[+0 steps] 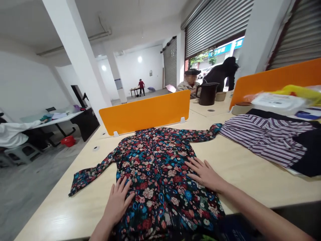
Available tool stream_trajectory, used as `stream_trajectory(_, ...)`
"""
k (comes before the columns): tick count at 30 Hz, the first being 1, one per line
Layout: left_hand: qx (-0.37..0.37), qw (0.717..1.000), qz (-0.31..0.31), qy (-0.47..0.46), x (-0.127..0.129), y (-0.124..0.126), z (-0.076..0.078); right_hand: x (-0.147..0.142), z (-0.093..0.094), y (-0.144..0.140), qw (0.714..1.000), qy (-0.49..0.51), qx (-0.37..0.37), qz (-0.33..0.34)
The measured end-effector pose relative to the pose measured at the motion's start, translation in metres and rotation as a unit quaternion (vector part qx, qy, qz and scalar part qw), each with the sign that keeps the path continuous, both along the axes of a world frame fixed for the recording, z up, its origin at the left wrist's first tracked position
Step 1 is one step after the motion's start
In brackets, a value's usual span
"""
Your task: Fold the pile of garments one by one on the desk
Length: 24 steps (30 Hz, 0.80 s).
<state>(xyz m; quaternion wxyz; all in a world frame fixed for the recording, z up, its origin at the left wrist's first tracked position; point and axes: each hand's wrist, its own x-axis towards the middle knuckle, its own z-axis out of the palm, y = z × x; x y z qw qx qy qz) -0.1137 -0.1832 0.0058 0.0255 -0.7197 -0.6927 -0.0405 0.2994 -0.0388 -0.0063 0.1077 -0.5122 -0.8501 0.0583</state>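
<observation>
A dark floral blouse (160,167) lies spread on the pale wooden table (250,177), its collar toward the orange divider and its sleeves stretched out to both sides. My left hand (119,201) rests flat on the left side of the blouse, fingers spread. On its right side lies my right hand (204,172), palm down with the fingers apart. Neither hand grips the cloth. The blouse's lower hem comes to the near table edge, where it is partly out of view. The right cuff touches a striped garment (265,134).
An orange divider (145,112) stands behind the blouse; another orange panel (278,78) is at the right. Dark clothes and a white plastic package (278,102) lie on the right. Beyond the divider are a dark pitcher (207,93) and people. A red basin (68,141) sits on the floor.
</observation>
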Motion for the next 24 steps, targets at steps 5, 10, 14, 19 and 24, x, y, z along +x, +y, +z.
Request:
stream_trajectory(5, 0.017, 1.000, 0.008, -0.003, 0.003, -0.022, 0.002, 0.002, 0.013, -0.024, 1.000, 0.012, 0.005, -0.006)
stream_trajectory(10, 0.039, 0.999, -0.012, 0.032, 0.007, -0.059, -0.009, 0.005, 0.003, -0.076, 1.000, 0.012, 0.011, 0.026)
stream_trajectory(14, 0.034, 0.998, -0.009, 0.052, 0.009, -0.067, -0.008, 0.011, -0.001, -0.091, 1.000, 0.007, -0.013, 0.018)
stream_trajectory(19, 0.032, 0.998, -0.009, 0.053, 0.005, -0.078, -0.012, 0.028, 0.008, -0.097, 0.999, 0.011, -0.040, 0.022)
stream_trajectory(24, 0.008, 0.998, -0.015, 0.061, -0.014, -0.095, -0.033, 0.050, 0.021, -0.101, 0.994, -0.001, -0.105, 0.027)
